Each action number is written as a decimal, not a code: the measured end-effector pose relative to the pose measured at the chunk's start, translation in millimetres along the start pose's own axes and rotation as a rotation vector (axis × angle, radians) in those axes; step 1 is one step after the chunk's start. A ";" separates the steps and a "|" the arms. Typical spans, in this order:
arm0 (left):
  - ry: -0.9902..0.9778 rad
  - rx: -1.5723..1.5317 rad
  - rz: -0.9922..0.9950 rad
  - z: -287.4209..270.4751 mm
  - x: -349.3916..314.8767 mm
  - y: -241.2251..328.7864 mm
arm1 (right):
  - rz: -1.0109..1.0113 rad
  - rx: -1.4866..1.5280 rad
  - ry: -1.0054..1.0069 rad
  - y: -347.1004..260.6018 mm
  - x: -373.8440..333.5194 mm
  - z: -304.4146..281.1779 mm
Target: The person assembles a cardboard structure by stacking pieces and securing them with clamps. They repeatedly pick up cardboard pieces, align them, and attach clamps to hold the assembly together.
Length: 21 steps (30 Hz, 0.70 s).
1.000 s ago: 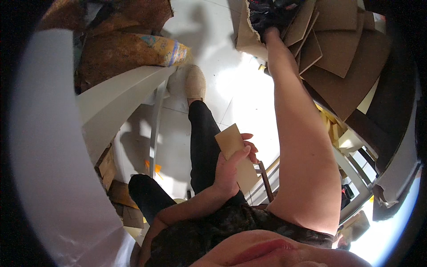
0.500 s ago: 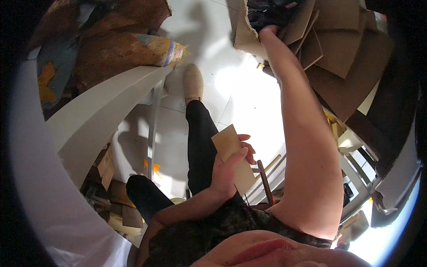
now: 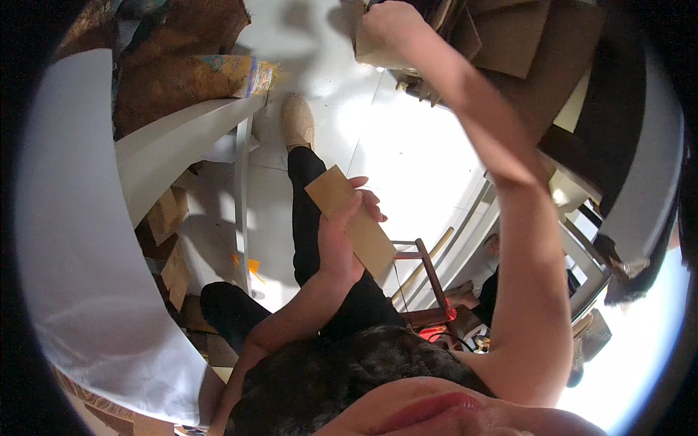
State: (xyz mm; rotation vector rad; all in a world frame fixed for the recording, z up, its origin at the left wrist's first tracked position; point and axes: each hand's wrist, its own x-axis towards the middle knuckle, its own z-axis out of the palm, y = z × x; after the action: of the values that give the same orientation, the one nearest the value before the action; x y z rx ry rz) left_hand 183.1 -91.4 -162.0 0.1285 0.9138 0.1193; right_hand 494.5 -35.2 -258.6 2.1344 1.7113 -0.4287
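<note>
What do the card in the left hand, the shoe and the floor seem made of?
Card: perhaps cardboard or thin wood, matte; flat tan face, straight edges.
Shoe: perhaps suede or canvas, matte; its beige surface shows no shine.
Floor: likely smooth tile, given its pale surface and thin joint lines.

The single view came from the left one of two fisheye cameras worn on the person's head, and it looked steeply down. It stood upright and unmirrored, its left being the person's left. The dark top [image 3: 334,374] was close to the lens, along the lower edge. The left hand [image 3: 337,247] fell near the middle, farther off, and the right hand [image 3: 396,25] at the upper edge. Past the left hand, the view reached down to a beige shoe [image 3: 298,122] and the floor [image 3: 407,152]. Toward the dark round border, edges bowed, as on the white sheet [image 3: 80,240] at left.
</note>
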 end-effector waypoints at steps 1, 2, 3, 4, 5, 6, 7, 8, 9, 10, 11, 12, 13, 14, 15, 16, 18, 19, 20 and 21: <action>-0.014 -0.045 0.011 -3.6 0.4 -0.5 | -0.046 0.056 0.422 -21.1 -25.2 -19.0; -0.035 -0.090 0.027 -4.5 3.0 -0.4 | 0.022 0.277 0.424 -46.4 -59.4 -43.0; -0.040 -0.085 0.071 -3.8 3.0 2.1 | 0.187 0.260 0.432 -76.4 -98.9 -68.7; -0.047 -0.074 0.116 -3.6 2.8 3.3 | 0.279 0.546 0.566 -100.6 -142.1 -80.7; -0.048 -0.075 0.171 -4.9 2.5 1.7 | 0.249 0.866 0.675 -119.0 -177.5 -72.5; -0.023 -0.091 0.179 0.4 0.9 2.8 | 0.262 1.045 0.754 -136.4 -203.6 -59.8; 0.006 -0.116 0.199 5.8 -1.8 0.9 | 0.352 1.359 0.732 -160.1 -228.7 -46.3; 0.042 -0.141 0.220 7.7 -4.2 -1.2 | 0.439 1.679 0.687 -175.9 -245.9 -36.9; -0.130 -0.012 0.248 4.5 -1.0 1.2 | 0.455 1.828 0.487 -174.0 -253.9 -32.6; -0.051 0.091 0.253 4.0 0.3 2.8 | 0.444 1.955 0.261 -170.5 -260.5 -26.4; -0.031 0.055 0.242 4.2 0.6 1.8 | 0.427 2.079 0.131 -160.8 -254.4 -22.4; -0.009 0.016 0.233 4.2 0.2 0.5 | 0.398 1.968 0.086 -149.6 -244.9 -18.0; 0.016 -0.017 0.240 3.2 1.8 -0.9 | 0.354 1.844 0.041 -134.8 -230.2 -11.6; 0.047 -0.043 0.241 4.4 0.4 -0.4 | 0.316 1.730 -0.003 -119.0 -213.6 -8.0; 0.074 -0.062 0.238 5.6 -0.2 0.0 | 0.322 1.446 0.193 -108.8 -186.5 -8.1; 0.113 -0.048 0.217 7.7 0.7 0.3 | 0.320 1.152 0.370 -99.9 -149.4 -9.5; 0.194 -0.035 0.183 8.5 3.1 -2.2 | 0.461 0.826 0.560 -66.0 -61.4 22.3; 0.194 -0.046 0.145 8.5 3.2 -2.9 | 0.553 0.706 0.354 -42.4 -19.3 41.7; 0.186 -0.048 0.103 10.1 2.5 -3.0 | 0.713 0.613 0.244 -20.0 26.8 69.7; 0.177 -0.046 0.060 11.1 2.6 -2.6 | 0.907 0.755 0.283 -4.6 61.1 109.0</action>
State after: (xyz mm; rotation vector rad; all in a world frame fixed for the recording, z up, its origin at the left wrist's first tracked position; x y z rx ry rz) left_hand 193.6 -94.3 -157.8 0.1039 1.0830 0.2095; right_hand 502.6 -32.3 -383.4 3.3244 0.5038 -0.5527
